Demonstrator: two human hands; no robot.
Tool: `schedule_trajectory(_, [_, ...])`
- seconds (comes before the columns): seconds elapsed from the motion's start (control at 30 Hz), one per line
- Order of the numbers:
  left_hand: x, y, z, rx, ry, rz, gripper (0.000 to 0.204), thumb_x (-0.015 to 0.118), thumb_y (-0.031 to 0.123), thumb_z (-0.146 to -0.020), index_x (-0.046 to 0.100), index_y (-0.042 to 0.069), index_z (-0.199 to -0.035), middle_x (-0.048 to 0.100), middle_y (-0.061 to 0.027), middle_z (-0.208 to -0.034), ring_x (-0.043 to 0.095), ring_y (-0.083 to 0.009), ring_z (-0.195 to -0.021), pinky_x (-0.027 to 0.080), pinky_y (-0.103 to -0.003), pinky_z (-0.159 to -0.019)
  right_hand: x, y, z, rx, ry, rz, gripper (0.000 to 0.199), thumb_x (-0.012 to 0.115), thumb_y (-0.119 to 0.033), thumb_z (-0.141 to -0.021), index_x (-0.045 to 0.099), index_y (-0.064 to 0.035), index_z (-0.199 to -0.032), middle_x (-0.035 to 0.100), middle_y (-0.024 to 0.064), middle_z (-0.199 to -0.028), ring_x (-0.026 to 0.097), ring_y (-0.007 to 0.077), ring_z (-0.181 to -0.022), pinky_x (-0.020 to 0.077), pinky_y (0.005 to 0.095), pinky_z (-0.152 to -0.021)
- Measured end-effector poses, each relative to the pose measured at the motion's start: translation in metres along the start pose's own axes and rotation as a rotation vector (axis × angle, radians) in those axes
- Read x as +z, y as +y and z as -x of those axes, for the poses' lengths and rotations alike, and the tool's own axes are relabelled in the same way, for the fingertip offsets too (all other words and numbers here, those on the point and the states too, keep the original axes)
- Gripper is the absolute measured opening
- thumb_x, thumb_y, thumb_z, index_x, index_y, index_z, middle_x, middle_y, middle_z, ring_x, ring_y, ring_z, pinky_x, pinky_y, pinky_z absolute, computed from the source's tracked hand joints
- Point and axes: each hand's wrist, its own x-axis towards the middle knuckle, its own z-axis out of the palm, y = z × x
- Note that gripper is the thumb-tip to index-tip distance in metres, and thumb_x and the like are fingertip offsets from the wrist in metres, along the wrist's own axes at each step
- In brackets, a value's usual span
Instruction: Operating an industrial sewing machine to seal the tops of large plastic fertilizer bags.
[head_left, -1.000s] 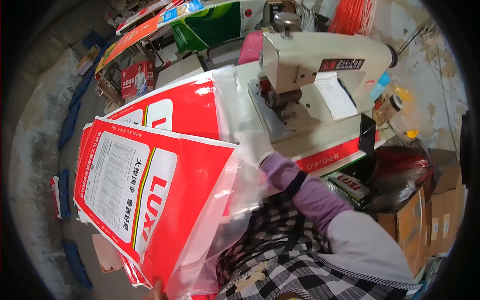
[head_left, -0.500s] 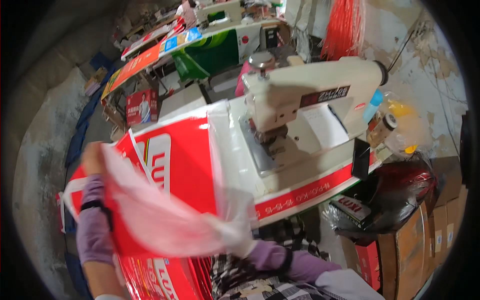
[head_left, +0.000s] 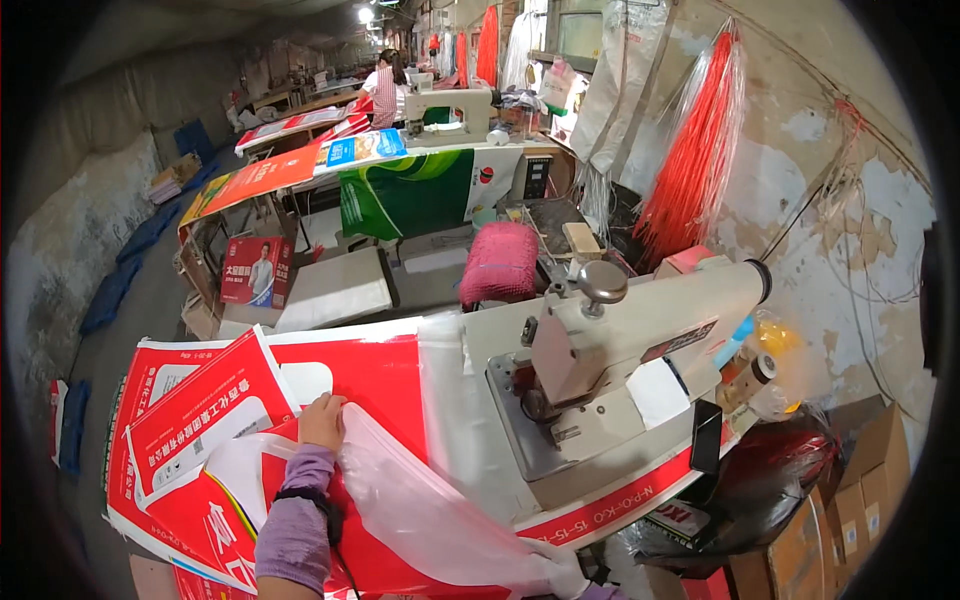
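Note:
My left hand [head_left: 322,422] is bare, with fingers closed on the upper corner of a red printed woven sack whose pale inner side [head_left: 415,500] faces up. At the lower edge, my right hand [head_left: 560,572], in a white glove, pinches the other end of that sack. Its fingers are partly cut off by the picture's edge. The pale edge runs slanting between both hands. Beneath it and to the left, more red printed sacks [head_left: 190,410] lie overlapping on the table. An industrial sewing machine [head_left: 610,350] stands right of my hands, not touched by them.
A black phone [head_left: 706,437] and a thread spool [head_left: 750,378] sit by the machine's right side. Cardboard boxes [head_left: 870,470] stand lower right. Beyond the table are a pink padded seat [head_left: 500,262], a red box [head_left: 256,272] and hanging red strands [head_left: 690,150]. A person [head_left: 385,90] is far back.
My left hand has come in rightward, drawing the sack's corner toward the table's middle. My right hand is lower and further right. The view has tilted up, showing more of the room.

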Motion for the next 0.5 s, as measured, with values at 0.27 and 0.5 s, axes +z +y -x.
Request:
schedule_trajectory(0.27, [-0.003,-0.003,-0.003,0.013,0.058,0.031,0.014,0.059,0.008,-0.081,0.062,0.008,-0.095,0.058,-0.0118,-0.085,0.059,-0.0328,-0.080,0.048,-0.044,-0.070,0.009,-0.004,0.004,-0.014,0.007,0.045,0.038,0.050,-0.007,-0.093,0.049,0.0053,-0.130,0.061,0.0120,-0.119,0.060,0.0195,-0.106,0.0472,0.0310,-0.093])
schedule_trajectory(0.5, [0.002,-0.003,-0.005,-0.002,0.038,0.050,0.014,0.058,0.010,-0.082,0.062,0.009,-0.095,0.059,-0.0119,-0.084,0.060,-0.0329,-0.080,0.048,-0.043,-0.070,-0.003,0.010,0.002,-0.066,0.035,0.078,0.039,0.052,-0.012,-0.093,0.051,0.0058,-0.128,0.062,0.0110,-0.117,0.061,0.0187,-0.105,0.0478,0.0302,-0.091])
